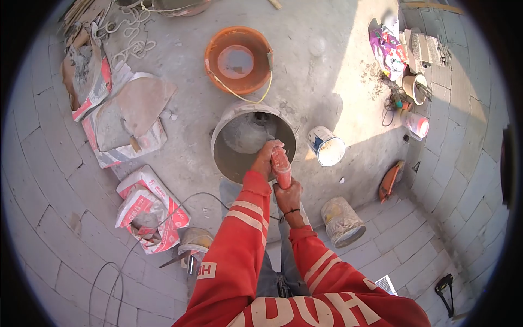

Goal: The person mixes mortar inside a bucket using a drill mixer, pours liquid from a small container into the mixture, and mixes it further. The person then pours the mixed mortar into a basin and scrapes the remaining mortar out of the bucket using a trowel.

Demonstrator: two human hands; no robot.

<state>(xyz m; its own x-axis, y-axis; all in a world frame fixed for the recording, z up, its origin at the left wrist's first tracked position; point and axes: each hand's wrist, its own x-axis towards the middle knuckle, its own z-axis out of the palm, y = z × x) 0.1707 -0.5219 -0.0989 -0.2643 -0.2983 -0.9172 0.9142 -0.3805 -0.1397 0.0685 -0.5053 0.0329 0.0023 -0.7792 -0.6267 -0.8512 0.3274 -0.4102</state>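
Observation:
Both my hands are wrapped round a red electric drill (281, 166) held over a large mixing bucket (222, 126). My left hand (265, 157) grips its front part, nearer the bucket. Behind it, my right hand (289, 197) closes on the rear handle, with a dark band at the wrist. The drill points down into the bucket, where grey wet mix (245, 136) lies; its lower end is hidden in there. Just beyond stands an orange bucket (212, 60) with a rope handle and some pale liquid inside.
Opened cement bags (163, 201) and a torn bag with powder (122, 120) lie to the left. A white paint bucket (330, 151) and a crusted bucket (340, 215) stand right. A black cable (147, 231) crosses the floor. Block walls rise on both sides.

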